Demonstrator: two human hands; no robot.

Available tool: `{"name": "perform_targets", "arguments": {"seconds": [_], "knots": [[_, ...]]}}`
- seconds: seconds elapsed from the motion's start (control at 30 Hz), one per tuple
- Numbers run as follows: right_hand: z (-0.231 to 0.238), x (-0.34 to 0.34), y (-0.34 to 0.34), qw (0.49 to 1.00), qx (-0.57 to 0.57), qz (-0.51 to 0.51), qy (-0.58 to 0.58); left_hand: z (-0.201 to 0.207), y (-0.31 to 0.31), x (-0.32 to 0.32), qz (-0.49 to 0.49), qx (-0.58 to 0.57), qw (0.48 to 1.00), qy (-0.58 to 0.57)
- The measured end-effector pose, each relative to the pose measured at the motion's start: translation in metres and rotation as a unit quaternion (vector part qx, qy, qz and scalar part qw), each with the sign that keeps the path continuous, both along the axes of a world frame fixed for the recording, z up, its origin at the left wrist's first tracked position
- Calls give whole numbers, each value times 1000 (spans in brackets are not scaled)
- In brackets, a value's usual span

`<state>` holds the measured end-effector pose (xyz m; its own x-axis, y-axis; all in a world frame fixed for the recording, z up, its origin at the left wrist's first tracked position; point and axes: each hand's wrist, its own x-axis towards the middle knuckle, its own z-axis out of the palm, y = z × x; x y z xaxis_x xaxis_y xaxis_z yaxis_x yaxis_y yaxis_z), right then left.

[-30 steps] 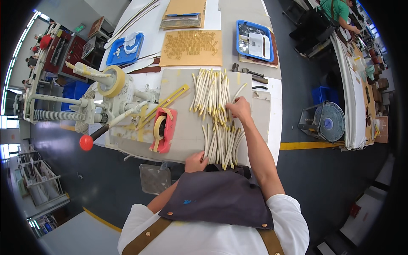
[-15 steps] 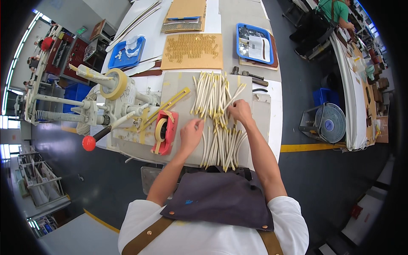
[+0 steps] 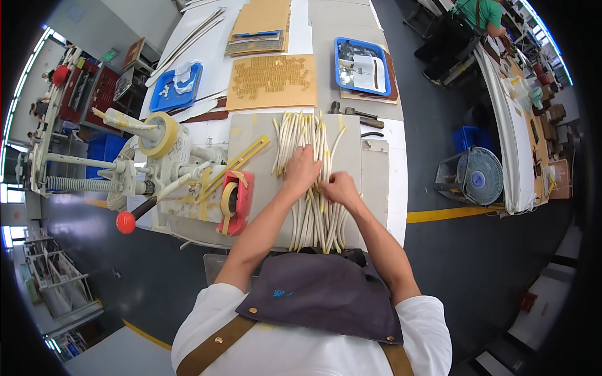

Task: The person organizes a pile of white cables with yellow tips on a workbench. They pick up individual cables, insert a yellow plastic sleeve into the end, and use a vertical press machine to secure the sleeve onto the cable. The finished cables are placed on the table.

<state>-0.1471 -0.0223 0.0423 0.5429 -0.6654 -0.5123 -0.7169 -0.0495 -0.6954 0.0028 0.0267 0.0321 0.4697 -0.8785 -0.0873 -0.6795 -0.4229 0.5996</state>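
Note:
Two heaps of slim white cords with yellow ends lie on a grey board, a far pile (image 3: 306, 135) and a near pile (image 3: 316, 222). My left hand (image 3: 302, 170) lies over the lower part of the far pile, its fingers bent down around the cords; their tips are partly hidden. Just right of it, my right hand (image 3: 342, 188) is closed in a pinch at a yellow cord end where the two piles meet. A single cord (image 3: 337, 145) leans apart at the right side of the far pile.
Left of the piles stand a red tape dispenser (image 3: 238, 202), a yellow slotted strip (image 3: 241, 164) and a white machine with a red-knobbed lever (image 3: 126, 222). Beyond lie a hammer (image 3: 351, 111), a brown board (image 3: 273, 81) and blue trays (image 3: 362, 66). A fan (image 3: 479, 177) stands right.
My left hand has moved right and away from me, from beside the cords onto the far pile. My right hand has come down and left, toward the middle between the piles.

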Motion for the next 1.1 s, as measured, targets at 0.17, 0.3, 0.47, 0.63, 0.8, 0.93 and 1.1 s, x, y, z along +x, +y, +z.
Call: {"name": "perform_targets", "arguments": {"seconds": [0.17,0.3,0.47,0.63,0.8,0.93,1.1], "knots": [[17,-32,72,987,148,46,33,2,-8,1,2,0,1000,3],[-8,-55,106,982,33,180,54,-9,-22,2,0,21,1000,-9],[16,-46,74,988,77,113,74,-12,-21,15,37,40,998,18],[-61,-13,-22,982,-166,-89,2,-5,-14,27,67,40,981,176],[-91,17,-60,977,-189,-96,19,19,30,24,135,-14,888,439],[-61,36,-66,975,-169,-140,25,1,97,13,149,-70,917,364],[-70,37,-81,979,-160,-80,94,-23,185,-36,170,-32,943,285]]}}
